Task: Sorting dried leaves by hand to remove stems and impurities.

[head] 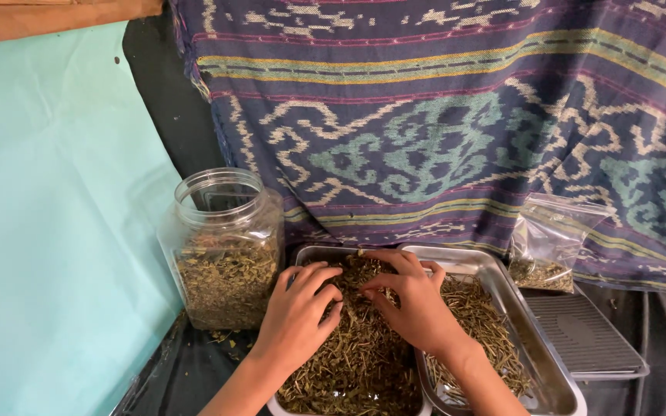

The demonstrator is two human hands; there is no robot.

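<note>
Two steel trays lie side by side in front of me. The left tray (307, 255) is heaped with dried green-brown leaves and stems (360, 366). The right tray (519, 299) holds thinner dried stems (481, 323). My left hand (296, 317) rests palm down on the left tray's heap, fingers curled into the herbs. My right hand (414, 300) reaches across the seam between the trays, its fingertips pinching at the herbs close to my left hand's fingers. Whether either hand grips any herbs is hidden by the fingers.
A clear plastic jar (225, 246) without a lid, partly filled with dried herbs, stands left of the trays. A small clear bag (549, 243) of herbs leans on a patterned woven cloth (441, 115) behind. A flat grey ribbed device (583, 335) lies right. A turquoise wall (48, 231) is left.
</note>
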